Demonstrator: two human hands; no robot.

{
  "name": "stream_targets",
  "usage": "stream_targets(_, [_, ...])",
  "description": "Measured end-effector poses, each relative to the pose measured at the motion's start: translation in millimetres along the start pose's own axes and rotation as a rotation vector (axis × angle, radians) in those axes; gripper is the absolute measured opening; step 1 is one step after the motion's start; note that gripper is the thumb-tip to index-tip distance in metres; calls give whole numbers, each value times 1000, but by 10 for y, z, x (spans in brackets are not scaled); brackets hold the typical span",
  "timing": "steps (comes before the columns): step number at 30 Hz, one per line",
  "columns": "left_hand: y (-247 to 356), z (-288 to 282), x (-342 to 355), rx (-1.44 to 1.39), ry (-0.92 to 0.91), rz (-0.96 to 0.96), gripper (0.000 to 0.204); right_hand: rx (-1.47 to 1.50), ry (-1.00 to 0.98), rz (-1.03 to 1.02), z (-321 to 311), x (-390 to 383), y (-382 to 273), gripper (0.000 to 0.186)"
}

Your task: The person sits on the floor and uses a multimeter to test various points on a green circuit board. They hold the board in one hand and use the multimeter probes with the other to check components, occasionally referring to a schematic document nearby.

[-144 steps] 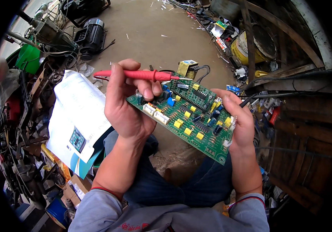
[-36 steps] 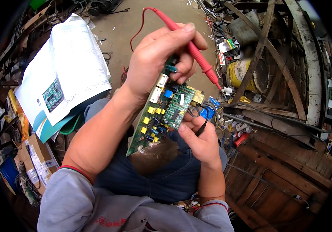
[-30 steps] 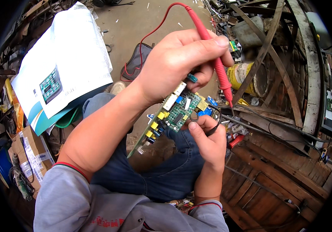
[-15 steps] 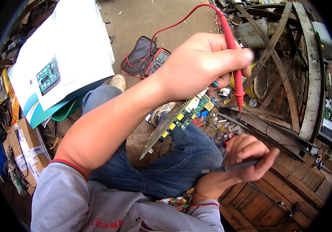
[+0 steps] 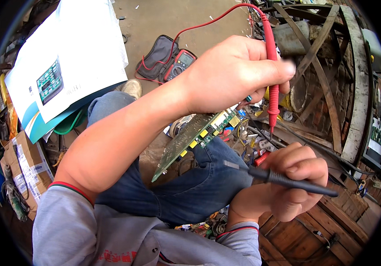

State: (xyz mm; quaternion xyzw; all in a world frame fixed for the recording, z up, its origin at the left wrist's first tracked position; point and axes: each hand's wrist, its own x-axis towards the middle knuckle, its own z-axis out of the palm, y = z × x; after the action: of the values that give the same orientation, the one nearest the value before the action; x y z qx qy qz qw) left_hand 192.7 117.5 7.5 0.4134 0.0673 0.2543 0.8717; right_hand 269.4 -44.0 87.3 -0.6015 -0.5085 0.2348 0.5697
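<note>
The left hand [image 5: 234,75] pinched the red probe [image 5: 273,103] and, tilted beneath its fingers, the green circuit board [image 5: 183,139], while the right hand [image 5: 300,168] gripped the black probe [image 5: 283,179], seemingly readying it, the next move needing a steady board.

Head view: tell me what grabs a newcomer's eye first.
The red probe in the left hand, right of centre, with the green circuit board slanting below that hand. Next, the black pen-shaped tool in the right hand, lower right. Then the red multimeter beyond the left forearm.
</note>
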Motion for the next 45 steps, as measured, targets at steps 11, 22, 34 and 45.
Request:
stream_targets(11, [-27, 34, 8, -17, -58, -31, 29, -381, 9, -186, 100, 23, 160, 31])
stream_targets(22, [-25, 54, -6, -34, -89, -73, 30, -454, 38, -176, 198, -18, 172, 34])
stream_targets(34, [-26, 91, -20, -23, -110, -73, 30, -397, -61, -294, 38, -7, 222, 23])
stream_targets(45, [-20, 94, -12, 16, -87, -109, 32, -389, -87, -309, 7, -1, 236, 22])
